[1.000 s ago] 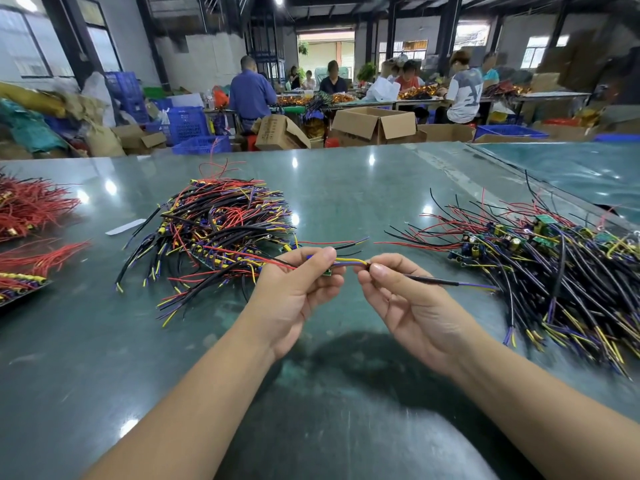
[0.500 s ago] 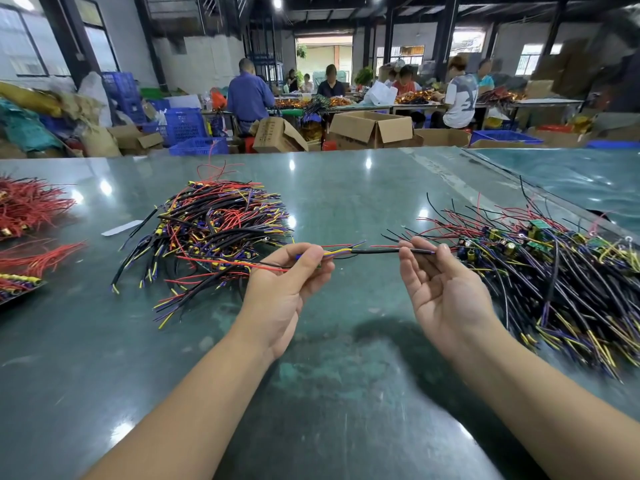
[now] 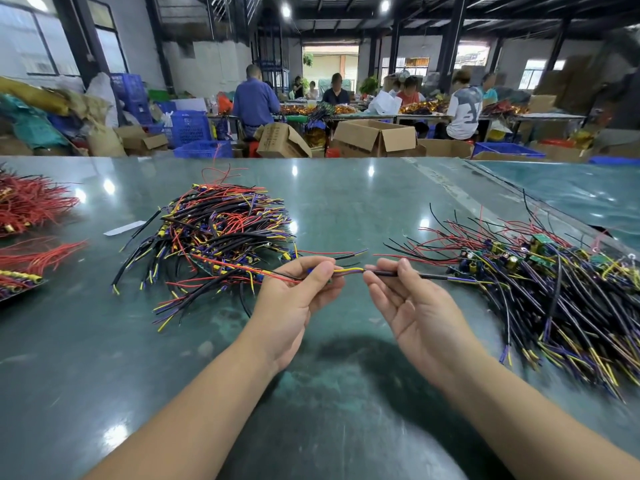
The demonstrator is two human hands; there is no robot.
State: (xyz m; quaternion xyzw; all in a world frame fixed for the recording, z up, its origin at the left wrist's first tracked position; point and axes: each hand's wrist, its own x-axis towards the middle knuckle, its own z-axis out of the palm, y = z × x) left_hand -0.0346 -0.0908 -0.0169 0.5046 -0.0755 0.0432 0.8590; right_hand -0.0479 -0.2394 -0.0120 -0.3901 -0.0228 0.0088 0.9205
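Note:
My left hand [image 3: 298, 299] grips a small wire assembly, its yellow and purple wires [image 3: 348, 270] running rightward out of my fingers. My right hand [image 3: 412, 306] pinches a thin black sleeve [image 3: 419, 274] between thumb and fingertips, palm up. The sleeve sits over the wires' right part, its left end close to my fingertips. Red and black leads [image 3: 325, 254] trail from the assembly behind my left hand. Both hands hover just above the green table [image 3: 311, 393].
A heap of wired assemblies [image 3: 214, 233] lies left of my hands, another with small circuit boards [image 3: 554, 282] on the right. Red wire bundles [image 3: 27, 206] lie at the far left. A white strip [image 3: 124, 228] lies on the table. People work at tables behind.
My right hand slid the black sleeve out to the right, then came back left; it now pinches the sleeve near the yellow wires. My left hand kept its grip.

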